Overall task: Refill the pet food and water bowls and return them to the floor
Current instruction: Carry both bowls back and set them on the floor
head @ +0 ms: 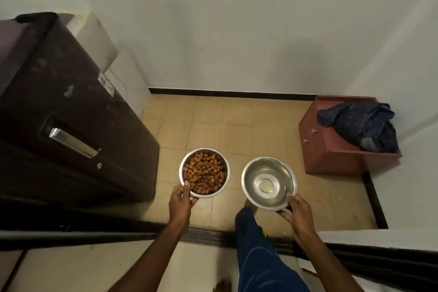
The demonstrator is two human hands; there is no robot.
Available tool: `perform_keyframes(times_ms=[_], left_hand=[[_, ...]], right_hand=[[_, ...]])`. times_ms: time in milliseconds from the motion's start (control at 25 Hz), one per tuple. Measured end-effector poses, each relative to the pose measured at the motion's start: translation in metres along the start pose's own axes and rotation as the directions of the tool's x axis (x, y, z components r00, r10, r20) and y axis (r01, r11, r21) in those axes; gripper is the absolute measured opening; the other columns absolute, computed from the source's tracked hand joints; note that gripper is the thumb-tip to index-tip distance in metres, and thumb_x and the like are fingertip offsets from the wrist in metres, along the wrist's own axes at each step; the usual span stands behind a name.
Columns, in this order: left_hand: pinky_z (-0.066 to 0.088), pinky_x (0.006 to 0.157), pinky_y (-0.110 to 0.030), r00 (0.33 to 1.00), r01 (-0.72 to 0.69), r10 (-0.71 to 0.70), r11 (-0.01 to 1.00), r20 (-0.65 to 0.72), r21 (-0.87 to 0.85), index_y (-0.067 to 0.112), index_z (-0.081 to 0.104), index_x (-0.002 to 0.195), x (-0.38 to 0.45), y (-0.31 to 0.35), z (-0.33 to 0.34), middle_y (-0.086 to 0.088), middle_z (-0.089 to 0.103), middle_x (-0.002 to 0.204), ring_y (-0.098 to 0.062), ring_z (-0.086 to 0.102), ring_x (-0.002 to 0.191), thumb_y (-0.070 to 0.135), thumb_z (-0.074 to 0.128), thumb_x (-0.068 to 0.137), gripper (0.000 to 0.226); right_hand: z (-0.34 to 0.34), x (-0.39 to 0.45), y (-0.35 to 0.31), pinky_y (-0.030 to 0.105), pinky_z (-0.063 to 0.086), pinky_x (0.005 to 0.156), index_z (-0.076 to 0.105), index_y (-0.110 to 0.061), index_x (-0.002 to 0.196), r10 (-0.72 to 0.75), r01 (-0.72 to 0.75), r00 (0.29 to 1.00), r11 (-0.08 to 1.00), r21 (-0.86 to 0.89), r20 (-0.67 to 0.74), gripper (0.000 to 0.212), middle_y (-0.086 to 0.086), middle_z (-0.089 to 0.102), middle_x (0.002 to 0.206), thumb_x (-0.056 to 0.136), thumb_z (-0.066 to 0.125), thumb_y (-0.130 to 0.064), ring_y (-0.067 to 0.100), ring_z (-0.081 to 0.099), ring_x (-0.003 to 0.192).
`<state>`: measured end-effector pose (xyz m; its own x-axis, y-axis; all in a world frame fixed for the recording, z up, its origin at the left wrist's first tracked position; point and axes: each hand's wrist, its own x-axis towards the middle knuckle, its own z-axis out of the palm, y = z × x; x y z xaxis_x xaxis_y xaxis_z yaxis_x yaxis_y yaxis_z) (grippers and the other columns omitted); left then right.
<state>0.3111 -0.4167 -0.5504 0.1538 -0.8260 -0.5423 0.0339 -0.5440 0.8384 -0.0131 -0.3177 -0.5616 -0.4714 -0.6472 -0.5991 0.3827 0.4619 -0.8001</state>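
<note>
I hold two steel bowls in the air above a tan tiled floor (237, 125). My left hand (180, 202) grips the near rim of the food bowl (187, 159), which is full of brown kibble (205, 172). My right hand (297, 213) grips the near right rim of the water bowl (251, 173), thumb on the rim; its shiny inside appears to hold clear water. Both bowls are level and sit side by side, a short gap between them.
A dark brown refrigerator (71, 114) with a metal handle stands at the left. A red-brown wooden box (331, 156) with a blue cloth (365, 125) on it sits at the right corner. My leg in blue trousers (256, 256) steps over a dark door threshold (208, 236). White walls enclose the floor.
</note>
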Motion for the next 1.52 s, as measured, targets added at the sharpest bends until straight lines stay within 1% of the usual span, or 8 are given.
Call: perform_keyframes(times_ms=[120,280,440,640,960,1200,1320,1520], left_hand=[[0.062,0.095,-0.039,0.999,0.031,-0.032,0.999,-0.041,-0.018,0.01,0.058,0.144,0.054,0.008,0.039,-0.014,0.066,0.137,-0.032,0.066,0.127,0.035,0.049,0.112,0.041],[0.062,0.085,-0.032,0.994,0.059,-0.061,0.998,-0.087,-0.024,0.012,0.059,0.141,0.132,0.014,0.091,-0.013,0.065,0.136,-0.03,0.065,0.125,0.034,0.048,0.112,0.039],[0.062,0.083,-0.032,0.991,0.097,-0.095,0.995,-0.096,0.012,0.019,0.062,0.13,0.207,0.011,0.136,-0.008,0.066,0.128,-0.027,0.064,0.122,0.033,0.047,0.112,0.028],[0.064,0.073,-0.018,0.992,0.11,-0.104,0.991,-0.077,0.075,0.028,0.065,0.119,0.311,-0.031,0.181,0.005,0.07,0.12,-0.015,0.067,0.115,0.035,0.048,0.112,0.02],[0.065,0.078,-0.02,0.983,0.176,-0.166,0.974,-0.077,0.145,0.019,0.066,0.131,0.52,-0.224,0.237,0.001,0.07,0.123,-0.015,0.068,0.117,0.034,0.05,0.112,0.029],[0.062,0.096,-0.046,0.98,0.195,-0.18,0.951,-0.085,0.238,0.005,0.063,0.135,0.671,-0.359,0.265,-0.017,0.064,0.141,-0.032,0.065,0.129,0.031,0.053,0.111,0.037],[0.058,0.104,-0.057,0.982,0.185,-0.171,0.943,-0.077,0.275,0.0,0.062,0.132,0.722,-0.398,0.267,-0.021,0.064,0.141,-0.039,0.064,0.131,0.031,0.053,0.111,0.039],[0.059,0.105,-0.057,0.982,0.19,-0.174,0.923,-0.078,0.334,-0.003,0.065,0.13,0.769,-0.426,0.269,-0.02,0.068,0.137,-0.036,0.067,0.128,0.035,0.052,0.111,0.044]], right_hand=[[0.014,0.067,-0.013,0.043,0.064,0.082,0.07,0.001,0.121,0.03,-0.03,1.0,1.0,-0.004,0.0,0.025,0.019,0.072,0.111,0.112,0.055,-0.017,0.029,0.071,0.107],[0.027,0.167,-0.025,0.043,0.063,0.08,0.069,0.003,0.117,0.07,-0.07,0.997,0.997,-0.011,-0.017,0.024,0.025,0.072,0.104,0.111,0.057,-0.017,0.032,0.071,0.103],[0.042,0.254,-0.042,0.042,0.064,0.084,0.074,-0.014,0.12,0.073,-0.073,0.997,0.997,-0.032,0.005,0.02,0.013,0.08,0.112,0.111,0.057,-0.019,0.03,0.075,0.11],[0.055,0.373,-0.015,0.039,0.066,0.087,0.069,-0.016,0.134,0.085,-0.084,0.996,0.994,-0.076,0.007,0.027,0.01,0.079,0.121,0.112,0.056,-0.026,0.028,0.077,0.114],[0.07,0.591,0.163,0.051,0.063,0.1,0.071,-0.009,0.123,0.149,-0.153,0.985,0.988,-0.038,-0.081,0.024,0.019,0.074,0.122,0.112,0.055,-0.024,0.03,0.073,0.117],[0.085,0.735,0.293,0.038,0.062,0.087,0.065,0.001,0.138,0.223,-0.224,0.961,0.975,0.016,-0.163,0.036,0.018,0.073,0.123,0.112,0.057,-0.022,0.034,0.071,0.121],[0.087,0.787,0.327,0.041,0.064,0.09,0.064,-0.001,0.141,0.228,-0.226,0.96,0.974,0.032,-0.161,0.036,0.018,0.073,0.128,0.112,0.058,-0.021,0.034,0.071,0.125],[0.09,0.829,0.358,0.053,0.059,0.107,0.061,0.001,0.144,0.223,-0.217,0.962,0.975,0.051,-0.155,0.039,0.027,0.067,0.142,0.112,0.057,-0.022,0.037,0.068,0.13]])
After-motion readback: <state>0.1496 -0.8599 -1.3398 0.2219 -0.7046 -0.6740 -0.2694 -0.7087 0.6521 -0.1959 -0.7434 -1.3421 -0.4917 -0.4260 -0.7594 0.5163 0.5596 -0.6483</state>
